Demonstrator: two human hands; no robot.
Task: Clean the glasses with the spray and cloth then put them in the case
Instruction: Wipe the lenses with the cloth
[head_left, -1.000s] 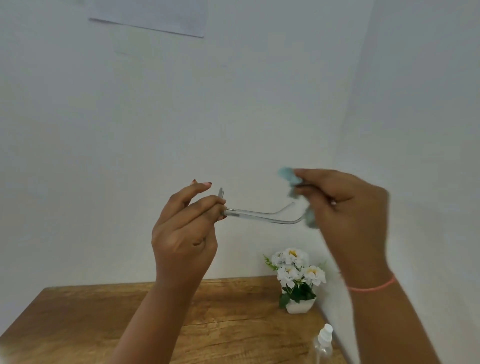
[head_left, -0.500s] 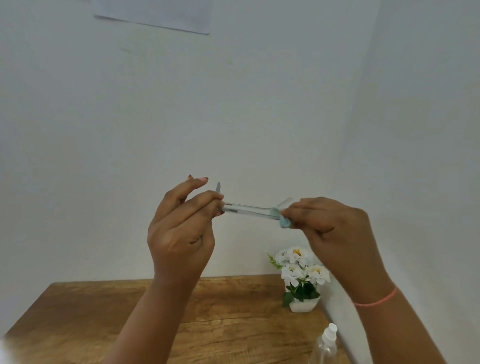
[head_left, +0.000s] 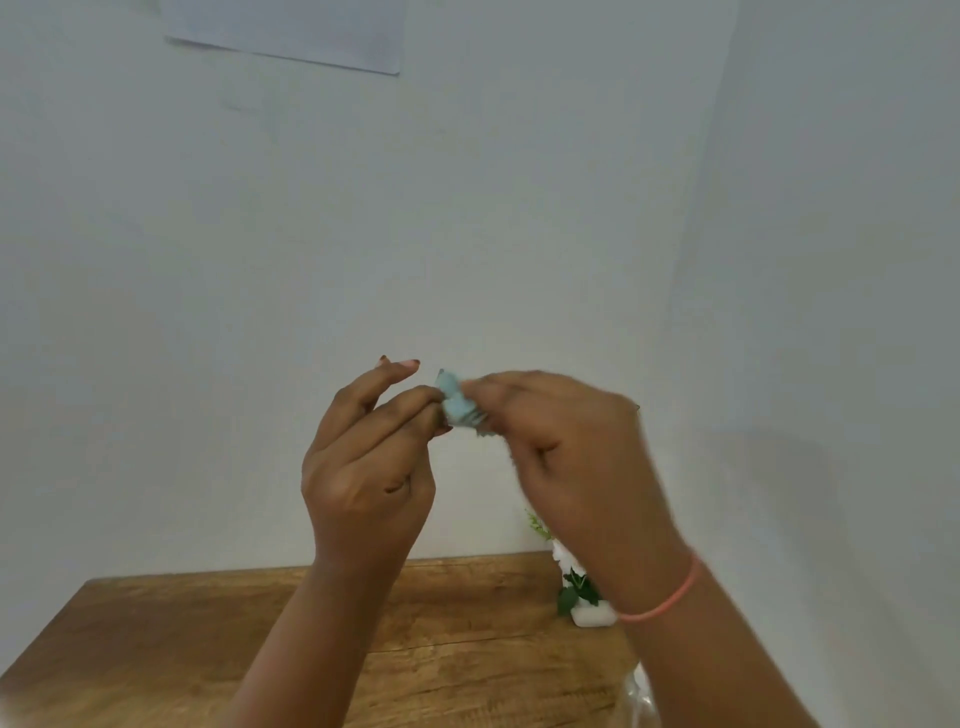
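Observation:
I hold both hands up in front of the white wall, above the table. My left hand (head_left: 371, 467) pinches the clear-framed glasses at the hinge end; the frame is almost wholly hidden. My right hand (head_left: 566, 452), blurred by motion, grips a pale blue cloth (head_left: 457, 404) bunched around the temple arms, right against my left fingertips. Only a sliver of the clear spray bottle (head_left: 641, 693) shows behind my right forearm at the lower right. No case is in view.
A wooden table (head_left: 208, 649) runs along the bottom. A small white pot of white flowers (head_left: 579, 597) stands in the back right corner, partly behind my right wrist. A sheet of paper (head_left: 291, 31) hangs on the wall above.
My right hand slid the cloth leftward along the temple arms, from their far tips up to my left fingers. The arms of the glasses are now covered. The view tilted slightly.

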